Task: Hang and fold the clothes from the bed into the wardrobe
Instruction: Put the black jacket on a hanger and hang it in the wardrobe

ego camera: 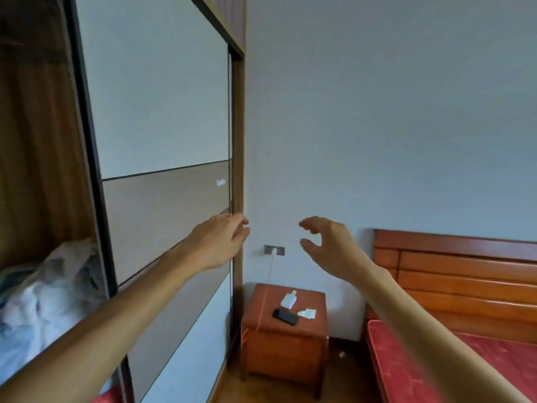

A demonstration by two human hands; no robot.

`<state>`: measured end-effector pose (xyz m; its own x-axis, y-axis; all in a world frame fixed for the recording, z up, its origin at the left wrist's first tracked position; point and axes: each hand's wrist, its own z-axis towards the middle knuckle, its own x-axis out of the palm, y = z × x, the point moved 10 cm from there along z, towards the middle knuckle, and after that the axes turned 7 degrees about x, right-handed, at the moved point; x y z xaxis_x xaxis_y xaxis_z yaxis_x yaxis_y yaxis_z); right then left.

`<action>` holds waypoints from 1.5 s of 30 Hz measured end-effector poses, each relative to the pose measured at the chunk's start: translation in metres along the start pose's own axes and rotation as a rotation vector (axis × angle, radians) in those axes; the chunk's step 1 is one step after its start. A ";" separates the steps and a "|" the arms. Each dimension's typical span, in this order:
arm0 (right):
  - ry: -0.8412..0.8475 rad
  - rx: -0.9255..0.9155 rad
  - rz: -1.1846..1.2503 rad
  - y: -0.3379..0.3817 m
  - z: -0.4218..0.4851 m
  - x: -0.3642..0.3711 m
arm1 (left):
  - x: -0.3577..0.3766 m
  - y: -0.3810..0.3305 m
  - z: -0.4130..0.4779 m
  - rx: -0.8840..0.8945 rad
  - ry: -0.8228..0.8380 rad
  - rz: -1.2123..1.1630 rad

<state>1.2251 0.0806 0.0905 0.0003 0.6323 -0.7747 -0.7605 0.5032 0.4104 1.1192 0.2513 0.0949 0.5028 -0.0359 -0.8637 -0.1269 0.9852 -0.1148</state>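
Note:
The wardrobe fills the left of the view, with a pale and grey sliding door and a dark wooden frame. Its left bay stands open, and plastic-wrapped bundles lie on a shelf inside. My left hand reaches out at the door's right edge with loosely curled fingers, holding nothing. A little to the right, my right hand hovers in the air before the wall, fingers loosely curved and empty. The bed with a red mattress and wooden headboard sits at the lower right. No clothes show on the visible part of the bed.
A wooden bedside cabinet stands between the wardrobe and the bed, carrying a black device, a white charger and a scrap of paper. A cable runs up to a wall socket. Wooden floor lies below.

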 end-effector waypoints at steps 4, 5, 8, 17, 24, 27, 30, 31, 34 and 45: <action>-0.001 0.127 -0.051 -0.090 -0.054 -0.050 | 0.056 -0.102 0.025 0.096 0.080 -0.095; -0.007 0.159 -0.066 -0.113 -0.068 -0.064 | 0.070 -0.130 0.030 0.124 0.091 -0.112; -0.044 0.261 -0.109 -0.184 -0.118 -0.112 | 0.110 -0.220 0.041 0.212 0.154 -0.171; -0.119 0.509 -0.171 -0.336 -0.266 -0.219 | 0.197 -0.448 0.030 0.433 0.306 -0.307; -0.101 0.767 -0.245 -0.440 -0.400 -0.260 | 0.278 -0.599 0.002 0.627 0.488 -0.342; -0.103 0.892 -0.254 -0.482 -0.452 -0.271 | 0.312 -0.659 -0.009 0.734 0.568 -0.349; -0.128 1.005 -0.250 -0.521 -0.501 -0.278 | 0.346 -0.715 -0.017 0.828 0.643 -0.362; -0.133 1.038 -0.252 -0.534 -0.516 -0.280 | 0.358 -0.733 -0.020 0.855 0.669 -0.371; -0.142 1.157 -0.256 -0.574 -0.560 -0.283 | 0.397 -0.788 -0.027 0.961 0.731 -0.395; -0.264 1.630 -0.123 -0.675 -0.701 -0.266 | 0.541 -0.951 -0.086 1.294 1.001 -0.458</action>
<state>1.2833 -0.8399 -0.3173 0.2381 0.5352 -0.8105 0.6887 0.4953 0.5294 1.4386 -0.7198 -0.3052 -0.4634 0.0799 -0.8825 0.8483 0.3281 -0.4157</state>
